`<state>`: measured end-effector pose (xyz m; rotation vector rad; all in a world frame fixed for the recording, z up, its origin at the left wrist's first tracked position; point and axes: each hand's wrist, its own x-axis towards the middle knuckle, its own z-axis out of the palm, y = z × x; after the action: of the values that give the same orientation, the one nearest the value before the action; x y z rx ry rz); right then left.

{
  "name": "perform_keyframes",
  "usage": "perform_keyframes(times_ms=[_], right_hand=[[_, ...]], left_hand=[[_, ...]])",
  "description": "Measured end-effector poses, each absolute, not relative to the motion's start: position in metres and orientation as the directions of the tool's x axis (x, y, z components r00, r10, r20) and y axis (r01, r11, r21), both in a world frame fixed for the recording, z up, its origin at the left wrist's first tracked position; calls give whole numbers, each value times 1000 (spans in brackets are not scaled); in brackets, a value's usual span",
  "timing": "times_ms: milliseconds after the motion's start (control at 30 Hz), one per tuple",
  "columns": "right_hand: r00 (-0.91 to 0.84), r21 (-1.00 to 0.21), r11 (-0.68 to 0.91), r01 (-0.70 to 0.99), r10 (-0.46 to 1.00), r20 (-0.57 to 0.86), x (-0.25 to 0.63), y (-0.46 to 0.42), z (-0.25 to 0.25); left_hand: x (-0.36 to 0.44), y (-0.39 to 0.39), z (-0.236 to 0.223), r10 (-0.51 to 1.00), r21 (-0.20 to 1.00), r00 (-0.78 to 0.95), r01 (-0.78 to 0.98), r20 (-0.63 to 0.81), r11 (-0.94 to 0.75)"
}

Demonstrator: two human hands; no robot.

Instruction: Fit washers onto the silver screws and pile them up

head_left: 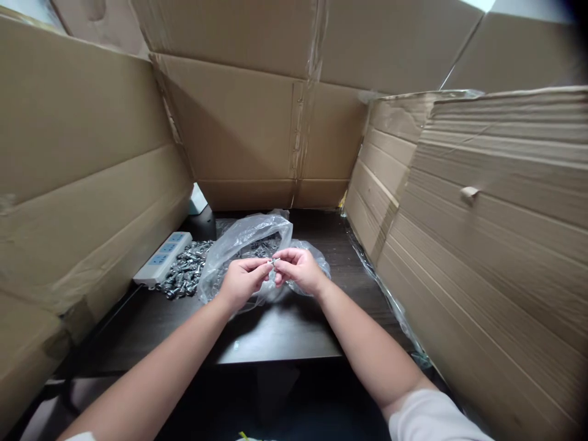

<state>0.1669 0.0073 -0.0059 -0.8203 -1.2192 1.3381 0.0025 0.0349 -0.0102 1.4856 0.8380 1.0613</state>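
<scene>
Both my hands meet over the middle of a dark table [285,334]. My left hand [242,280] and my right hand [298,268] are closed in a pinch on one small silvery metal part [274,263] held between their fingertips. Just behind and under the hands lies a clear plastic bag [243,242] with more small metal parts inside. A loose heap of the same metal parts [186,275] lies on the table to the left of the bag.
A white power strip [163,257] lies at the table's left edge beside the heap. Large cardboard sheets wall in the table: left [78,184], back [261,135] and a stacked pile on the right [496,233]. A dark object [204,223] stands at the back left.
</scene>
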Motion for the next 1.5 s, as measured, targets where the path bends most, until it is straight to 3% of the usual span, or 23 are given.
perform_keyframes(times_ms=[167, 367, 567, 900, 1133, 1300, 1500], right_hand=[[-205, -980, 106, -168, 969, 140, 159, 5, -8], [-261, -998, 51, -22, 964, 55, 149, 3, -13], [-280, -999, 13, 51, 960, -2, 146, 0, -18], [-336, -996, -82, -17, 939, -72, 146, -2, -25], [-309, -990, -133, -49, 945, -111, 142, -4, -28], [-235, -993, -97, -65, 969, -79, 136, -3, -28], [-222, -993, 33, -115, 973, 59, 142, -7, -16]], left_hand=[[-5, 26, -17, 935, 979, 295, -7, 197, -204], [-10, 14, -35, 937, 942, 160, 84, 310, -325], [-10, 0, -37, 896, 885, 135, 154, 423, -440], [-11, -4, -46, 768, 739, 140, 211, 625, -640], [-13, -7, -46, 712, 680, 161, 215, 684, -701], [-13, -8, -43, 737, 706, 115, 226, 666, -672], [-13, -6, -38, 812, 794, 65, 178, 580, -581]])
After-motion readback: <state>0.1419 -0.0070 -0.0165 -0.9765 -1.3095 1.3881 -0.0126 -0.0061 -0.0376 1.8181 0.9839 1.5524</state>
